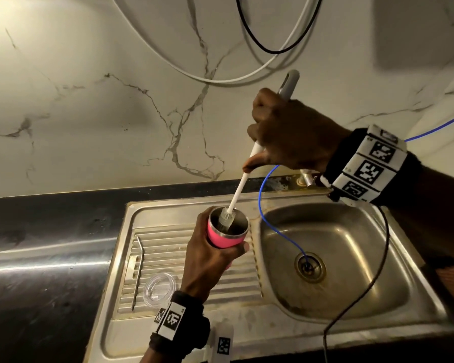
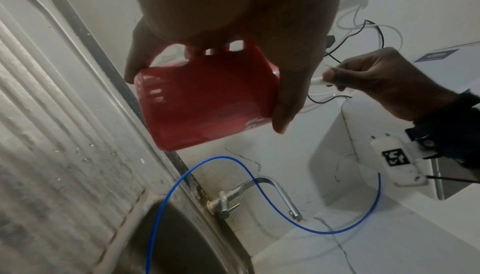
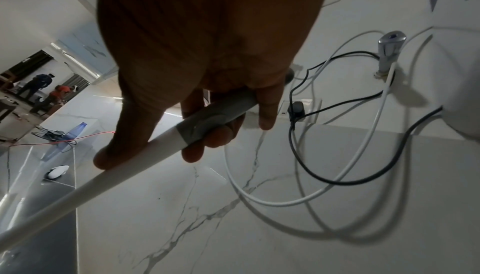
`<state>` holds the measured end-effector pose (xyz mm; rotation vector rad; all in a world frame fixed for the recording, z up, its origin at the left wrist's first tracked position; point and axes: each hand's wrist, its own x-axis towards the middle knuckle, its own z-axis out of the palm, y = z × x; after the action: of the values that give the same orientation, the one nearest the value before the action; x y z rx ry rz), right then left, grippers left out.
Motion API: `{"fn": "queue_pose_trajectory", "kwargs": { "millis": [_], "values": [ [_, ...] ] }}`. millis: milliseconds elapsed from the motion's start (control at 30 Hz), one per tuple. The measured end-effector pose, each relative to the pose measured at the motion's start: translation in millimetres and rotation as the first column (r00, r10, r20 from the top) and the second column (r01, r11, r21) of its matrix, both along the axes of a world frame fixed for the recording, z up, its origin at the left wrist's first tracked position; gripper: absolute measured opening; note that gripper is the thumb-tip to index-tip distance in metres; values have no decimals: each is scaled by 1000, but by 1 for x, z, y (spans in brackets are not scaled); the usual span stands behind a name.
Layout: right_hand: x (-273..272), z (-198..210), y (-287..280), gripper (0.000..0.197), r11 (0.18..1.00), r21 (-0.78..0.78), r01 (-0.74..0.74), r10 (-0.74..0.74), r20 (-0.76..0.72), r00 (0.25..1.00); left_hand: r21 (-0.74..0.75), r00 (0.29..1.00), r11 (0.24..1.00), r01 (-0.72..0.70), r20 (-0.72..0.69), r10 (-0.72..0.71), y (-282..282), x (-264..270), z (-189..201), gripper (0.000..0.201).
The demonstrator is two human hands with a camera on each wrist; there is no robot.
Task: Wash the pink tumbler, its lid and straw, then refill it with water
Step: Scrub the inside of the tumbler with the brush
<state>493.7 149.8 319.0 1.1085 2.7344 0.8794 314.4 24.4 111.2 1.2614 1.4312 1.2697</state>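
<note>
My left hand (image 1: 210,255) grips the pink tumbler (image 1: 222,238) by its body and holds it tilted above the draining board; the left wrist view shows the tumbler (image 2: 207,99) wrapped by my fingers. My right hand (image 1: 286,134) grips the grey handle of a long white bottle brush (image 1: 240,187), whose bristle head sits inside the tumbler's open steel mouth. The right wrist view shows the brush handle (image 3: 207,122) in my curled fingers. A bent metal straw (image 1: 138,271) and the clear lid (image 1: 160,286) lie on the draining board to the left.
The steel sink (image 1: 351,258) lies to the right, with a thin blue tube (image 1: 273,226) running into its drain. The tap (image 2: 259,194) stands at the back edge. White and black cables (image 1: 260,48) hang on the marble wall. Dark counter (image 1: 37,244) extends to the left.
</note>
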Motion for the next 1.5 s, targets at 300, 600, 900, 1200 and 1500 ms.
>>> {"fn": "queue_pose_trajectory", "kwargs": {
  "millis": [300, 600, 900, 1200, 1500],
  "values": [
    [-7, -25, -9, 71, 999, -37, 16, -14, 50, 999, 23, 999, 999, -43, -8, 43, 0, 8, -3, 83],
    [-15, -38, -21, 67, 993, -116, 16, -12, 34, 999, 31, 999, 999, -36, -28, 37, 0, 11, -7, 85],
    [-13, -48, -25, 54, 989, -149, -23, 31, 54, 998, 44, 995, 998, -53, -77, 56, 6, 9, -14, 75],
    [-5, -17, -14, 54, 996, -88, 30, -32, -23, 999, 49, 972, 994, -102, -208, 110, 1, -1, -25, 74],
    [-14, -46, -23, 56, 995, -100, 26, -25, 10, 1000, 100, 967, 987, -125, -209, 144, 6, 0, -16, 70]
  ]
}}
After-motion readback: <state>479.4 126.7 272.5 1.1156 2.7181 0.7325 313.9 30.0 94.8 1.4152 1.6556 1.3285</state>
